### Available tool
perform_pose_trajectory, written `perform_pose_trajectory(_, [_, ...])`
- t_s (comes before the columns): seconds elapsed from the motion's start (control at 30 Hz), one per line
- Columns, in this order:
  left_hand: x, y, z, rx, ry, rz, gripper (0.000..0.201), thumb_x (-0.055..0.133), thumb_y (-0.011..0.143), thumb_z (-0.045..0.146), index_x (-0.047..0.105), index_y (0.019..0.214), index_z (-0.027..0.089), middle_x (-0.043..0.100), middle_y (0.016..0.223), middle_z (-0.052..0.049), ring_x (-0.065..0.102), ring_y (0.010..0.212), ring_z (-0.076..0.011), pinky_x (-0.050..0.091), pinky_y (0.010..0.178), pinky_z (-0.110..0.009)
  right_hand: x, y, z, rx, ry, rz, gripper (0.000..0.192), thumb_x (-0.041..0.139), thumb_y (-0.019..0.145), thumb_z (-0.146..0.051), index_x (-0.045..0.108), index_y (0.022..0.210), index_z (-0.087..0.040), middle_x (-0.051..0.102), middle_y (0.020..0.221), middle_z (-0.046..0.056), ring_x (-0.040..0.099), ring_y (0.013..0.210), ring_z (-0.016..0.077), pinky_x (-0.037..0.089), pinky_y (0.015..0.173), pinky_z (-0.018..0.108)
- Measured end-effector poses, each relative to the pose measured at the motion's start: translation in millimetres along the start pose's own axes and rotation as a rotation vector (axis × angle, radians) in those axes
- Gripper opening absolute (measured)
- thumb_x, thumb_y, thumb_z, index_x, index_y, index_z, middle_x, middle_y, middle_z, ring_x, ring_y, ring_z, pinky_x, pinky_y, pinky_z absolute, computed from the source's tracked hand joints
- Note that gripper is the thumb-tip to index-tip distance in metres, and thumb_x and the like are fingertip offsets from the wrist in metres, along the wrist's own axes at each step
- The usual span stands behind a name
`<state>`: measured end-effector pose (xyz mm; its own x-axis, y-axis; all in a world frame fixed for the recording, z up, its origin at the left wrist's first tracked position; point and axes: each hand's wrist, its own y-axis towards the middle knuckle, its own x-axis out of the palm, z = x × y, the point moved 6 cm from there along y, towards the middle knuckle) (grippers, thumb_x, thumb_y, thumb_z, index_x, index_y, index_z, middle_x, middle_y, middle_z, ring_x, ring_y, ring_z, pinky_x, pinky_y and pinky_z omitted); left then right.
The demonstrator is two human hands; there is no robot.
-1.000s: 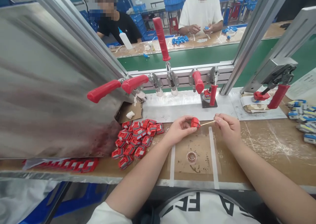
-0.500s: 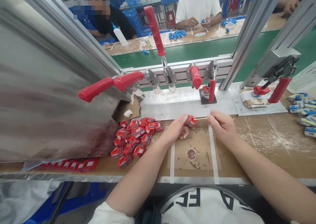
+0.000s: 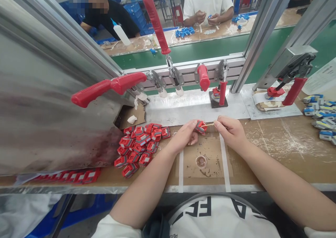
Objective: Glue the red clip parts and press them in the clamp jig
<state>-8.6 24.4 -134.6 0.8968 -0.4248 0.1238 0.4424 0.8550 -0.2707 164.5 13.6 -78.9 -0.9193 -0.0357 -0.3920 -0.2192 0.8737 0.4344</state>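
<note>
My left hand (image 3: 185,136) pinches a small red and grey plastic part (image 3: 201,126) just above the workbench. My right hand (image 3: 229,132) holds a thin wooden stick (image 3: 209,125), and the stick's tip touches the part. Below the two hands a small round dish (image 3: 201,161) sits on a brown mat (image 3: 193,171) framed by white tape strips. A pile of several like red parts (image 3: 140,143) lies to the left of my left hand.
Red-handled toggle clamps (image 3: 201,77) line an aluminium rail behind my hands; another clamp (image 3: 287,87) stands at right. Blue and white parts (image 3: 320,117) lie at the far right. A steel chute (image 3: 52,101) fills the left. Two people work across the green conveyor (image 3: 199,51).
Both hands have dropped a little toward the bench and drawn closer together. The stick tip now meets the red part. The camera has tilted downward.
</note>
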Motion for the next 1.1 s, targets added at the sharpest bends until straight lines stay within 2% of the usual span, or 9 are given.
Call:
perform_pose_trajectory(0.17, [0.3, 0.6, -0.9, -0.001, 0.009, -0.015, 0.055, 0.047, 0.098, 0.065, 0.060, 0.120, 0.017, 0.069, 0.088, -0.005, 0.039, 0.041, -0.0046, 0.019, 0.039, -0.021, 0.3, 0.2, 1.0, 0.009, -0.005, 0.003, 0.049, 0.044, 0.106, -0.046, 0.032, 0.065, -0.023, 0.035, 0.061, -0.003, 0.035, 0.058, 0.0136, 0.030, 0.059, 0.031])
perform_pose_trajectory(0.5, [-2.3, 1.3, -2.9, 0.001, 0.001, 0.007, 0.053, 0.046, 0.099, 0.065, 0.061, 0.117, 0.017, 0.067, 0.086, -0.004, 0.037, 0.041, -0.0039, 0.017, 0.039, -0.021, 1.0, -0.8, 2.9, 0.012, 0.022, -0.024, 0.045, 0.048, 0.103, -0.036, 0.029, 0.064, -0.023, 0.033, 0.060, -0.004, 0.034, 0.057, 0.0131, 0.028, 0.058, 0.030])
perform_pose_trajectory(0.9, [-7.0, 2.6, -9.4, 0.001, 0.000, 0.054, 0.057, 0.047, 0.096, 0.071, 0.061, 0.097, 0.016, 0.058, 0.072, 0.001, 0.030, 0.038, -0.0027, 0.015, 0.038, -0.019, -0.8, 0.1, -0.4, 0.004, -0.024, -0.025, 0.043, 0.049, 0.098, -0.028, 0.027, 0.062, -0.023, 0.031, 0.058, -0.004, 0.030, 0.054, 0.0116, 0.027, 0.056, 0.030])
perform_pose_trajectory(1.1, [-5.0, 1.4, -7.3, -0.030, 0.065, 0.062, 0.065, 0.045, 0.093, 0.079, 0.057, 0.078, 0.016, 0.050, 0.058, 0.002, 0.031, 0.038, -0.0050, 0.018, 0.038, -0.021, 0.0, -1.6, -3.1, -0.034, -0.073, -0.022, 0.041, 0.049, 0.098, -0.025, 0.027, 0.064, -0.023, 0.031, 0.059, -0.004, 0.031, 0.054, 0.0120, 0.027, 0.057, 0.030])
